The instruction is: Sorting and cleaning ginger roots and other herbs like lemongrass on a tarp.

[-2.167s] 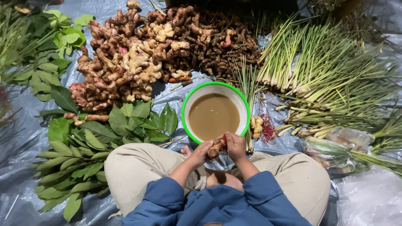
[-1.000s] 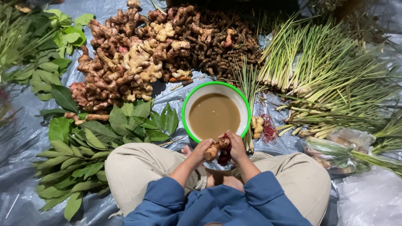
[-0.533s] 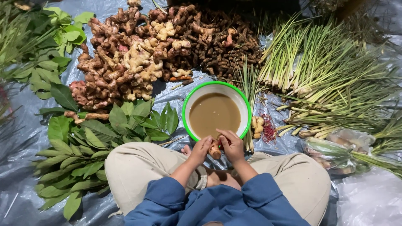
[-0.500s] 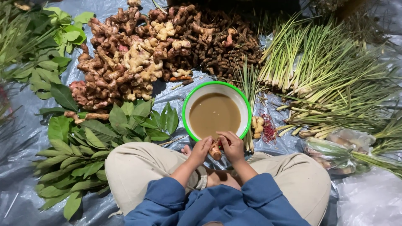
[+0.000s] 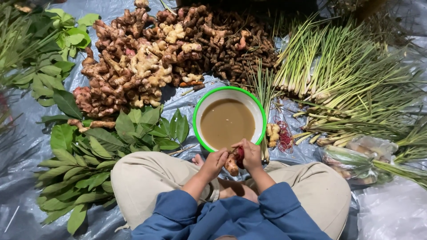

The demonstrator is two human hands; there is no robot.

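Note:
I sit cross-legged on a grey plastic sheet (image 5: 26,200). My left hand (image 5: 214,161) grips a light brown ginger root (image 5: 231,165) just in front of my lap. My right hand (image 5: 251,154) presses a small red scrubbing piece (image 5: 239,155) against the root's top end. Both hands hover at the near rim of a green-rimmed white bowl (image 5: 201,103) that holds muddy brown water (image 5: 227,123).
A big heap of ginger and darker roots (image 5: 147,58) lies beyond the bowl. Green leafy branches (image 5: 93,151) lie at the left, lemongrass stalks (image 5: 342,80) at the right. A small ginger piece (image 5: 272,132) with red bands (image 5: 284,138) and a clear bag (image 5: 360,158) lie at right.
Both hands keep turning and rubbing the ginger root with the red piece; the root shifted from lying crosswise to pointing down toward my lap. Nothing else moved.

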